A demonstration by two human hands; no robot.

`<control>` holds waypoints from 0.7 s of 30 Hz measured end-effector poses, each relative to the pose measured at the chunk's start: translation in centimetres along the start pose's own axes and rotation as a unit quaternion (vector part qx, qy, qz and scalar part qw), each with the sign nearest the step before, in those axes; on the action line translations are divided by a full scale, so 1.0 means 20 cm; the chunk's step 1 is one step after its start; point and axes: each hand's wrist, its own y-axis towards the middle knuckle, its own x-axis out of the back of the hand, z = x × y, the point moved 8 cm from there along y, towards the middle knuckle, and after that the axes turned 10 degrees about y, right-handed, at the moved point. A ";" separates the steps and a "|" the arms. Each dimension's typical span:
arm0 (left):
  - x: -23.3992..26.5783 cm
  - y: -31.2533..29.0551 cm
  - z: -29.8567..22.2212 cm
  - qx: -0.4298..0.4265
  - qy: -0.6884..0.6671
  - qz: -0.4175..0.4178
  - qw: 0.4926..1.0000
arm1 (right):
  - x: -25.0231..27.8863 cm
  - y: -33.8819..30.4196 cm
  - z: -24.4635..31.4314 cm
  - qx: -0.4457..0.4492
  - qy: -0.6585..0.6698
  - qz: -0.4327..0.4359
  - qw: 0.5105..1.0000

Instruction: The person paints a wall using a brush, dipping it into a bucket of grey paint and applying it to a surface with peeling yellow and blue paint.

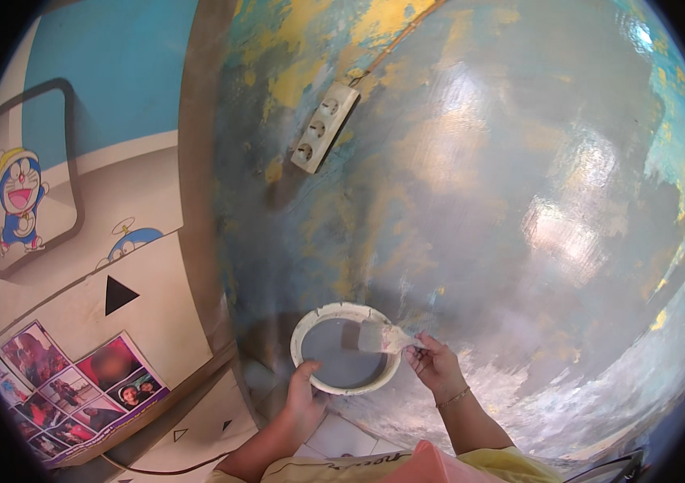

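My left hand (304, 393) grips the near left rim of a round white bucket (297, 332), its thumb lying over the edge. Grey paint (341, 364) fills part of the bucket. In my right hand (437, 366) is a flat paintbrush (395, 338), closed round by the fingers at its pale, paint-smeared handle. The brush's grey bristles point left, over the right side of the bucket's opening. Whether the bristles touch the paint I cannot tell. Just beyond stands a wall (487, 209) with patchy grey paint over yellow and turquoise, shiny in places.
A white power strip (325, 127) with three sockets hangs on the wall by a cord (407, 36). At the left is a pale cabinet (141, 193) with cartoon figures and a photo poster (77, 394). A cable (165, 469) runs low at the left, and white floor tiles (342, 437) show below the bucket.
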 end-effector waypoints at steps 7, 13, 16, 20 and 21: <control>-0.03 0.03 -0.13 -0.040 -0.032 -0.005 0.999 | -0.34 0.18 0.10 0.028 -0.017 0.034 0.999; 0.06 0.08 -0.12 -0.031 -0.073 -0.020 0.997 | -0.99 0.43 0.41 0.203 -0.159 0.163 0.952; 0.15 0.08 -0.06 -0.020 -0.094 -0.032 0.995 | -1.24 0.52 0.44 0.263 -0.322 0.208 0.885; 0.23 0.02 -0.04 -0.015 -0.069 -0.056 0.996 | -1.41 0.62 0.58 0.351 -0.514 0.194 0.758; 0.26 0.00 -0.04 -0.021 -0.060 -0.067 0.996 | -1.44 0.62 0.63 0.351 -0.526 0.185 0.752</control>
